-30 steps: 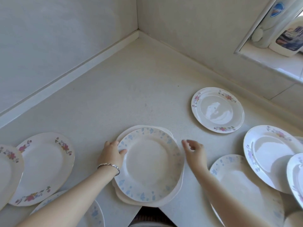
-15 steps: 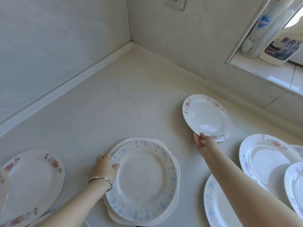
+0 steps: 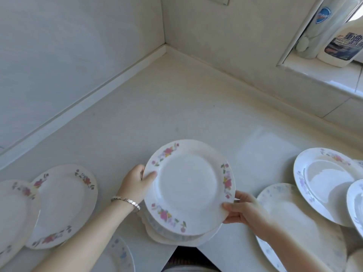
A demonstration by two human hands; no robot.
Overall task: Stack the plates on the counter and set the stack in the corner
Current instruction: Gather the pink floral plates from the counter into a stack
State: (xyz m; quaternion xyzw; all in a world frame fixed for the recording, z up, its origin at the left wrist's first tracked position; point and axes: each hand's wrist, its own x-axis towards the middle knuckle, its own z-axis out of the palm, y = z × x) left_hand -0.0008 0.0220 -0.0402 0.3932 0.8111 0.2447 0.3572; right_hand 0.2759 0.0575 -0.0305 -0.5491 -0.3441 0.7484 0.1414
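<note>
A white plate with pink flowers (image 3: 188, 185) hangs just over the stack (image 3: 176, 235) at the counter's front edge, where a blue-flowered plate lies on a plain white one. My right hand (image 3: 242, 210) pinches the flowered plate's right rim, thumb on top. My left hand (image 3: 135, 182), with a silver bracelet at the wrist, grips its left rim, thumb on top. The corner (image 3: 165, 49) where the two walls meet lies far back.
Two pink-flowered plates (image 3: 62, 207) lie at the left, a blue-patterned one (image 3: 117, 256) below them. Several plates (image 3: 298, 222) overlap at the right. Two bottles (image 3: 341, 36) stand on the window ledge at top right. The counter's front edge has a notch at bottom middle.
My right hand lifted the pink-flowered plate from the right and brought it over the stack. My left hand moved from the stack's rim to this plate's left rim.
</note>
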